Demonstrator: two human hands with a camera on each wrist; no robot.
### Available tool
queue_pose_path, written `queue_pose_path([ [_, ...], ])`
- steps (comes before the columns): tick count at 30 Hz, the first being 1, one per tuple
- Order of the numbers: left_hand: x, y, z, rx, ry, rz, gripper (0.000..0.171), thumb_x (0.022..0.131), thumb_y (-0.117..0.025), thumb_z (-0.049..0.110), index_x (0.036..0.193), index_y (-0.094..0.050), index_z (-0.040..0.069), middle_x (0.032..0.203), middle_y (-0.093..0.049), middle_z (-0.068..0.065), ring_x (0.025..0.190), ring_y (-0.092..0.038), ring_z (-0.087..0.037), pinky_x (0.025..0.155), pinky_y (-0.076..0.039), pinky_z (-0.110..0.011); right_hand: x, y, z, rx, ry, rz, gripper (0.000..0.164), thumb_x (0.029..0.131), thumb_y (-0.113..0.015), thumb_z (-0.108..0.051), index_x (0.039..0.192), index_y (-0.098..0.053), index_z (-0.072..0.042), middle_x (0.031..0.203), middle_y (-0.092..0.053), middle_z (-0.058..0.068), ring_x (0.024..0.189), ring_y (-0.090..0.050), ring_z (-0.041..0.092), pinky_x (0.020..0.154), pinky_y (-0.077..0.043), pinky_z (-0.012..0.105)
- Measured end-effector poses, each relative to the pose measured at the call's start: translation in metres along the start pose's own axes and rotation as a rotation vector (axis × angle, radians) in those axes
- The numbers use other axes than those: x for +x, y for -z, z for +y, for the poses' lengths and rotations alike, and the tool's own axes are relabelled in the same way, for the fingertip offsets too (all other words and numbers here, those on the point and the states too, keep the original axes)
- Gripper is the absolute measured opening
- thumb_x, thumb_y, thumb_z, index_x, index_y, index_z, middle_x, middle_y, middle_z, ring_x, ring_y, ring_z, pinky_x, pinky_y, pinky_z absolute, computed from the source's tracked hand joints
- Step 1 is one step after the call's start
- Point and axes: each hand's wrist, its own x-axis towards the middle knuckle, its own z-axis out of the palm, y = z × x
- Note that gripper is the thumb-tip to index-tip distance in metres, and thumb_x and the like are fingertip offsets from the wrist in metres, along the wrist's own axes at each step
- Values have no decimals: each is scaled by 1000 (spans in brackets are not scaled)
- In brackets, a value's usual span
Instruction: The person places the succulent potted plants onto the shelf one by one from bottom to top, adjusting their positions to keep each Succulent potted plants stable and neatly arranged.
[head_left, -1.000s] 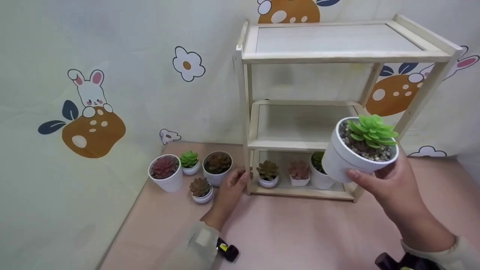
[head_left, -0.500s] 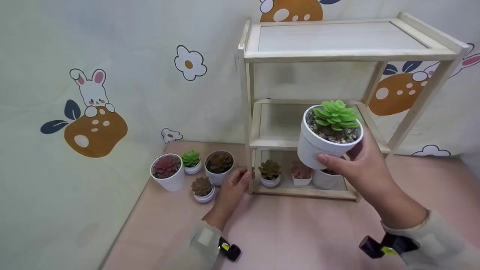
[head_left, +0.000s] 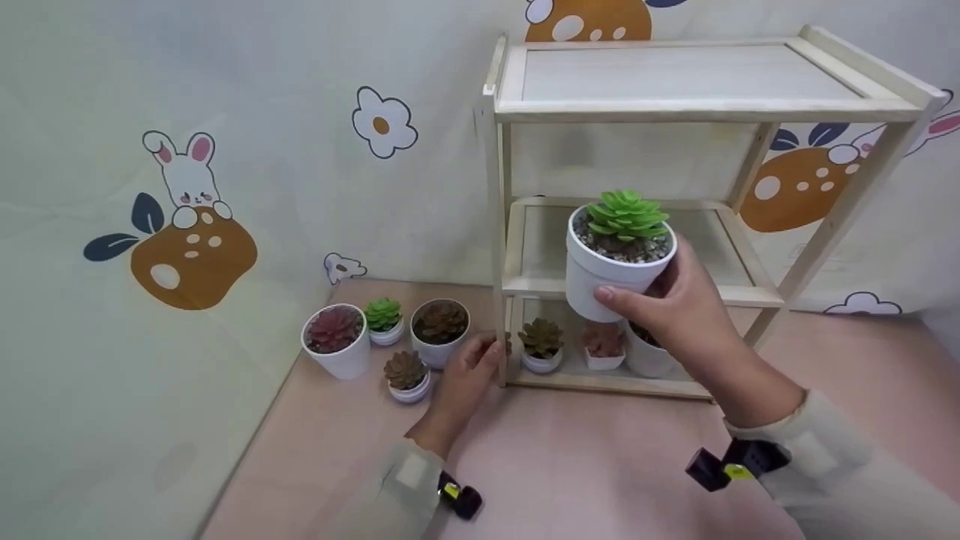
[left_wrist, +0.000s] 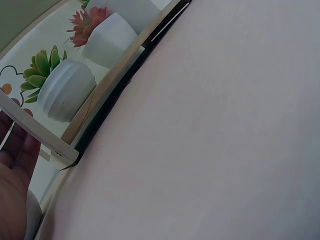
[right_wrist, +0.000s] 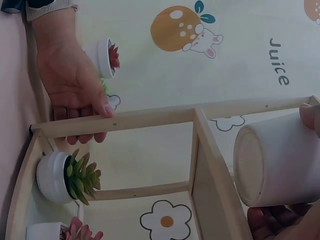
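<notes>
My right hand grips a white pot with a bright green succulent, thumb on its near side. In the head view the pot is held in front of the middle level of a wooden shelf rack. The right wrist view shows the pot's underside, apart from the rack. My left hand holds the rack's front left post low down, with fingers passing behind it. On the bottom level stand a small brown-green succulent, a pink succulent and a larger white pot, partly hidden by my right hand.
Left of the rack on the pink table stand a dark red succulent, a small green one, a brown one in a large pot and a small brown one. A patterned wall lies behind.
My right hand has carried the green succulent leftward and slightly up, from the rack's right side to before its middle level, and the pot is more upright. My left hand stays on the post.
</notes>
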Motion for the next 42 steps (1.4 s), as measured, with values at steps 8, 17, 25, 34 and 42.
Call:
queue_pose_path([
  [8, 0, 0, 0, -11, 0, -8, 31, 99, -54, 22, 122, -58, 1, 120, -61, -19, 115, -57, -25, 99, -45, -31, 7, -11, 4, -4, 32, -12, 99, 74, -84, -29, 148, -20, -11, 139, -41, 9, 127, -45, 24, 106, -40, 43],
  [17, 0, -1, 1, -45, -76, -12, 29, 98, -54, 16, 118, -59, -5, 114, -61, -27, 110, -57, -29, 92, -46, -23, 14, -20, 5, -45, 36, -7, 98, 72, -85, -34, 147, -25, -10, 138, -44, 8, 126, -46, 24, 104, -41, 42],
  [25, 0, -1, 0, -65, -66, -21, 32, 99, -53, 17, 119, -57, -7, 116, -59, -30, 115, -54, -40, 92, -45, -23, 19, -23, 4, -107, 33, -8, 102, 70, -83, -44, 149, -26, -14, 139, -45, 6, 126, -47, 22, 104, -42, 43],
  [34, 0, 0, 2, -52, -68, -17, 31, 98, -54, 17, 119, -58, -6, 116, -60, -27, 115, -55, -35, 95, -45, -24, 25, -26, 1, -107, -5, 10, 100, 68, -83, -48, 146, -31, -13, 136, -50, 6, 122, -50, 22, 102, -44, 41],
  [42, 7, -1, -17, -41, -57, 1, 29, 99, -54, 21, 117, -60, 0, 112, -63, -18, 108, -58, -20, 94, -45, -28, 28, -29, -2, -117, -37, 44, 98, 69, -83, -48, 142, -32, -6, 132, -51, 10, 119, -51, 24, 99, -46, 41],
])
